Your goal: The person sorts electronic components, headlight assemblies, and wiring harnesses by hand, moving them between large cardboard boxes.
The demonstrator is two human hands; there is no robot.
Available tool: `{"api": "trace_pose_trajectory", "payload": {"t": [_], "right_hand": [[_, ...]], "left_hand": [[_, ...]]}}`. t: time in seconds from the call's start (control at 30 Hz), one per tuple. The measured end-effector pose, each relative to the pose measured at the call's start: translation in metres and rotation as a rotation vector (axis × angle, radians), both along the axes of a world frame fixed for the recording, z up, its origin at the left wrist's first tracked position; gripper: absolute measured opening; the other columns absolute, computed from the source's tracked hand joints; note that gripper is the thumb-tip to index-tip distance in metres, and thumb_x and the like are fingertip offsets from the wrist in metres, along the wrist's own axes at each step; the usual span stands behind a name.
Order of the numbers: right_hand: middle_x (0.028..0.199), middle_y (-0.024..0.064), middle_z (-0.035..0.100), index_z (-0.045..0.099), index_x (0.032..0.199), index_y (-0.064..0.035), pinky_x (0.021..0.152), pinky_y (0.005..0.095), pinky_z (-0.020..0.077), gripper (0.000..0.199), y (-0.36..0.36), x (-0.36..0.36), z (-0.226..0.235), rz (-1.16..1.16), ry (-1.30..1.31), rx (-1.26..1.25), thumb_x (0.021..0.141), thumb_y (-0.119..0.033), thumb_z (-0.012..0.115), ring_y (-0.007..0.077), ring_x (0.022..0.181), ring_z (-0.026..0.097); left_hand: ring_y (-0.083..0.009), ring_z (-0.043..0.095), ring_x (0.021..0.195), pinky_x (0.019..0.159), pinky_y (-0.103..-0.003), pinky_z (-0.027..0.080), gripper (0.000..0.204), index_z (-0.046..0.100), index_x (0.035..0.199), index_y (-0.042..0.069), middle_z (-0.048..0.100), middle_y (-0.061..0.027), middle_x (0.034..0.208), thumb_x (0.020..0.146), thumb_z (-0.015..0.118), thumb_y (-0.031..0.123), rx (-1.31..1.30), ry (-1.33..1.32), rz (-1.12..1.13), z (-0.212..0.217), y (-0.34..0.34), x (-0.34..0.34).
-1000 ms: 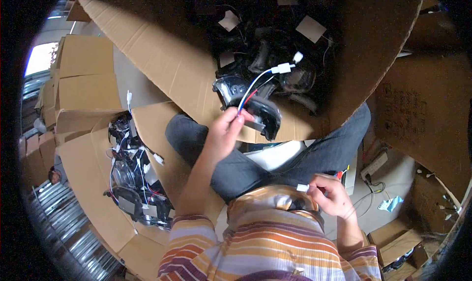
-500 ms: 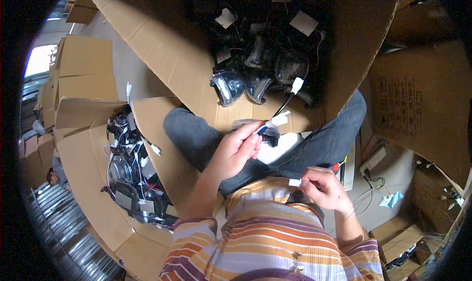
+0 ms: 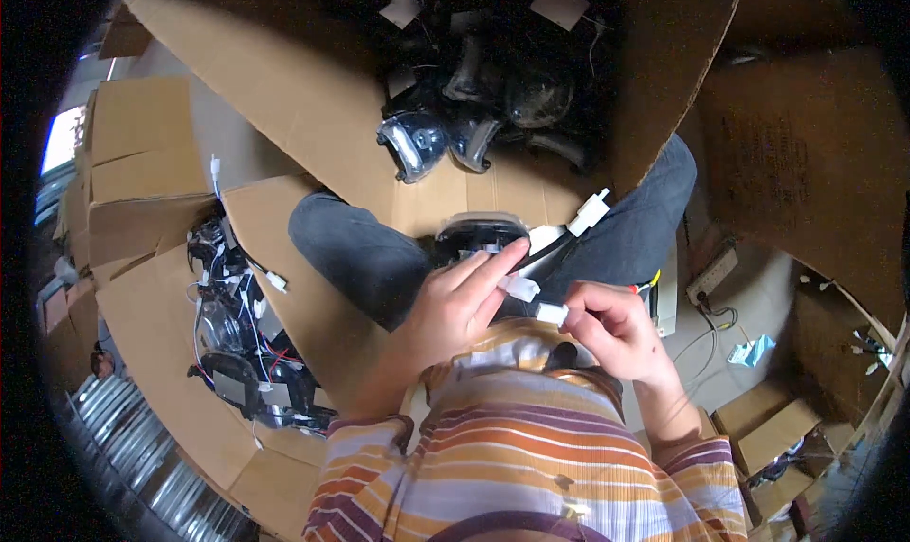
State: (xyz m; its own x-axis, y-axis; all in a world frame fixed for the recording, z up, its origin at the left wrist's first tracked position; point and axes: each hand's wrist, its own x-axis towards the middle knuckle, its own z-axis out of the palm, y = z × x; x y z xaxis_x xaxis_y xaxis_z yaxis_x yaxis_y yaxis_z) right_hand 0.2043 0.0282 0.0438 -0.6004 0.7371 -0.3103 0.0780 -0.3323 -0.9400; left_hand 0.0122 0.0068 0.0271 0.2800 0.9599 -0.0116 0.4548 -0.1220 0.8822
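My left hand (image 3: 455, 305) grips a white plastic wire connector (image 3: 519, 287) over my lap, its index finger stretched out past it. Close by, my right hand (image 3: 621, 332) pinches a second white connector (image 3: 551, 314) between thumb and fingers. The two connectors face each other with a narrow space between them. Beyond my left fingers a dark lamp unit with a clear lens (image 3: 482, 229) sits at my lap. A black cable (image 3: 552, 249) runs near it up to another white connector (image 3: 590, 212), which lies by my right thigh.
Several similar lamps (image 3: 413, 146) lie in the large cardboard box (image 3: 265, 78) ahead. A box (image 3: 142, 305) on the left holds more lamps and wires. At the right are a power strip (image 3: 713, 275), a blue-white wrapper (image 3: 751, 352) and a small box (image 3: 779, 428).
Both hands have come together, bringing the two connectors close. My left hand has lowered slightly, and the lamp unit now shows more. The view has shifted a little.
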Motion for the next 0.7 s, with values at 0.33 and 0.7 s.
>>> {"api": "trace_pose_trajectory", "payload": {"t": [0.33,0.7], "right_hand": [[0.058,0.0037,0.048,0.05,0.068,0.001,0.047,0.0211,0.0349,0.012,-0.004,-0.006,0.001,-0.107,-0.071,-0.026,0.076,-0.008,0.046,0.0075,0.052,0.043],[0.056,0.0049,0.046,0.049,0.067,0.001,0.045,0.0214,0.0339,0.01,-0.01,-0.014,-0.01,-0.155,-0.119,-0.034,0.074,-0.006,0.047,0.0086,0.05,0.043]], "left_hand": [[-0.0232,0.05,0.06,0.053,-0.031,0.043,0.053,0.045,0.108,-0.003,0.05,-0.0107,0.074,0.056,0.054,-0.007,0.355,0.203,0.021,-0.013,0.0,0.003],[-0.0214,0.053,0.06,0.052,-0.028,0.043,0.041,0.047,0.102,-0.007,0.054,-0.0136,0.076,0.062,0.05,-0.009,0.43,0.193,0.029,-0.019,-0.002,0.006]]}}
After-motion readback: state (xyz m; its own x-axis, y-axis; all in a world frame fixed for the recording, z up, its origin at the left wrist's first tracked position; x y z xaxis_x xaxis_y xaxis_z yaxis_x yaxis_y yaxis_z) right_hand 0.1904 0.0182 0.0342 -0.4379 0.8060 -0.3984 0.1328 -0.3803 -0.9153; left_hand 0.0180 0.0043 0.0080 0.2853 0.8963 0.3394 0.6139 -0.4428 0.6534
